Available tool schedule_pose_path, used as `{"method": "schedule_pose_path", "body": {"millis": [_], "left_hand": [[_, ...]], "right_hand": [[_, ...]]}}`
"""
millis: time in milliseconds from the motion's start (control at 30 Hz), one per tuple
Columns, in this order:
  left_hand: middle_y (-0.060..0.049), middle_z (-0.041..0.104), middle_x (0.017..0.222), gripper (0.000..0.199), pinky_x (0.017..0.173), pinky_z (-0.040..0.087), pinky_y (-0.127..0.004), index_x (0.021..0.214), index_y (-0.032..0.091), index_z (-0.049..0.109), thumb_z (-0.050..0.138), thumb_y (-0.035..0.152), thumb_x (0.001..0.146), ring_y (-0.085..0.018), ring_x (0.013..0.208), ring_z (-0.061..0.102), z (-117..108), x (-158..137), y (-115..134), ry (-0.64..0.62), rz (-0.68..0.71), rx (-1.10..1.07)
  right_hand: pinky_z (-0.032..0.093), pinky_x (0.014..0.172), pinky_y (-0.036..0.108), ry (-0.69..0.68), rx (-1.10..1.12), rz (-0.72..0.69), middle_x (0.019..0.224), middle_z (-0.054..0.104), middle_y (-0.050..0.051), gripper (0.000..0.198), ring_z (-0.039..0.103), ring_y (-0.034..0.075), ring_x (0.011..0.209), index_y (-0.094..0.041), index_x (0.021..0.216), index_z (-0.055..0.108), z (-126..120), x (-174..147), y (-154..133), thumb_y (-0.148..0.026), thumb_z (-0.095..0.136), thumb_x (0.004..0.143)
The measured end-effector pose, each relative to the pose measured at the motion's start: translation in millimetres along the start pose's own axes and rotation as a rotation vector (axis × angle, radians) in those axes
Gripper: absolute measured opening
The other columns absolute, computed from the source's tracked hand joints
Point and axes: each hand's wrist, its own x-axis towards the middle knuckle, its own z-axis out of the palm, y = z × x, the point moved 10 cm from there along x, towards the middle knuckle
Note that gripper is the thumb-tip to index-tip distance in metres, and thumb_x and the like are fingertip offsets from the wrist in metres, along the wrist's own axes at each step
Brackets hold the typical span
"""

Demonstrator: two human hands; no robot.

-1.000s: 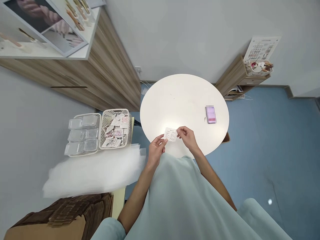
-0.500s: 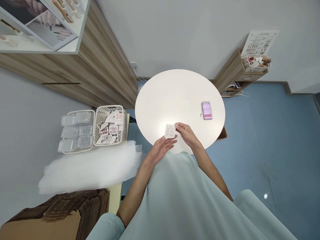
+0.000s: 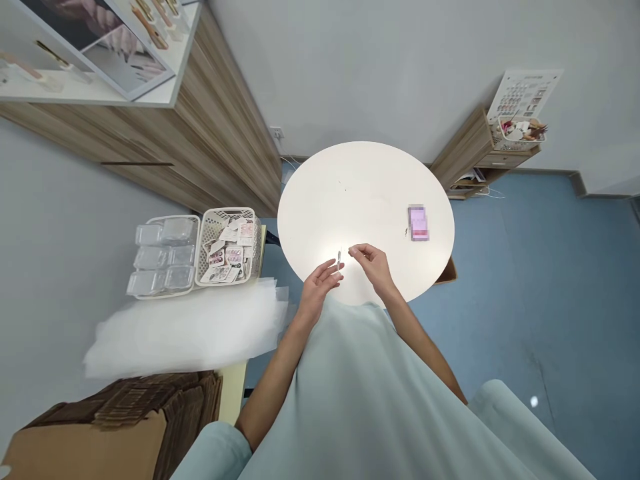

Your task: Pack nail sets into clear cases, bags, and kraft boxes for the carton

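Over the near edge of the round white table (image 3: pixel 370 193), my left hand (image 3: pixel 317 287) holds a small white card (image 3: pixel 339 259) by its side. The card is turned almost edge-on, so its printed face barely shows. To the right of it, my right hand (image 3: pixel 373 267) has thumb and forefinger pinched together, a small gap away from the card. What lies in that pinch, if anything, is too small to make out.
A blurred-out purple rectangle (image 3: pixel 419 223) lies at the table's right. On my left stand a basket of printed cards (image 3: pixel 203 250), a basket of clear plastic boxes (image 3: pixel 150 257), translucent sheets (image 3: pixel 185 327) and stacked cardboard (image 3: pixel 90 447). A wooden cabinet (image 3: pixel 235 113) rises behind.
The card has turned from face-on to nearly edge-on in my left hand. My right fingers, close against its top corner before, are now apart from it. The view has shifted slightly.
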Motion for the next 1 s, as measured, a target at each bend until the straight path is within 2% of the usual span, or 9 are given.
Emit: {"method": "schedule_pose_path", "body": {"millis": [200,367,467,633,733,1000], "left_hand": [[-0.017,0.07,0.138,0.071,0.094,0.057,-0.041,0.135,0.023,0.067,0.093,0.044,0.072,-0.023,0.101,0.073,-18.8,-0.8,1.8,0.154,0.125,0.143],[-0.017,0.067,0.143,0.072,0.09,0.059,-0.04,0.138,0.023,0.065,0.092,0.043,0.074,-0.023,0.103,0.073,-23.0,-6.0,1.6,0.205,0.16,0.244],[-0.017,0.067,0.143,0.069,0.093,0.058,-0.039,0.138,0.023,0.066,0.09,0.045,0.076,-0.025,0.107,0.073,-24.1,-8.6,1.4,0.205,0.157,0.227],[-0.013,0.076,0.116,0.052,0.086,0.056,-0.037,0.126,0.02,0.073,0.08,0.053,0.087,-0.024,0.098,0.075,-32.4,-13.0,1.4,0.245,0.127,0.164],[-0.01,0.077,0.103,0.047,0.083,0.055,-0.035,0.118,0.019,0.076,0.081,0.053,0.086,-0.021,0.09,0.074,-35.1,-14.8,2.1,0.251,0.126,0.134],[-0.007,0.077,0.094,0.047,0.082,0.056,-0.035,0.105,0.019,0.078,0.088,0.056,0.078,-0.019,0.083,0.072,-36.2,-15.2,-0.4,0.236,0.111,0.068]], "right_hand": [[0.056,0.087,0.038,0.056,-0.109,-0.02,0.095,0.08,0.004,0.032,0.072,0.025,0.096,-0.025,0.085,0.08,2.7,-13.9,-0.5,-0.057,0.081,0.083],[0.056,0.085,0.038,0.108,-0.147,0.014,0.093,0.08,0.004,0.03,0.072,0.025,0.092,-0.025,0.083,0.079,0.9,-18.9,7.3,-0.055,0.079,0.085],[0.056,0.085,0.038,0.147,-0.155,0.022,0.091,0.08,0.004,0.031,0.071,0.025,0.091,-0.024,0.082,0.078,-5.8,-19.1,9.0,-0.055,0.078,0.085],[0.053,0.081,0.036,0.144,-0.117,0.05,0.084,0.077,0.004,0.033,0.069,0.023,0.086,-0.022,0.077,0.076,-14.6,-16.0,13.7,-0.055,0.079,0.083],[0.052,0.078,0.035,0.105,-0.109,0.065,0.082,0.075,0.004,0.036,0.066,0.022,0.085,-0.022,0.076,0.076,-13.5,-15.0,17.6,-0.058,0.08,0.082],[0.053,0.083,0.036,0.047,-0.09,0.062,0.084,0.074,0.004,0.042,0.065,0.022,0.086,-0.022,0.08,0.076,-7.4,-11.6,24.2,-0.064,0.08,0.08]]}}
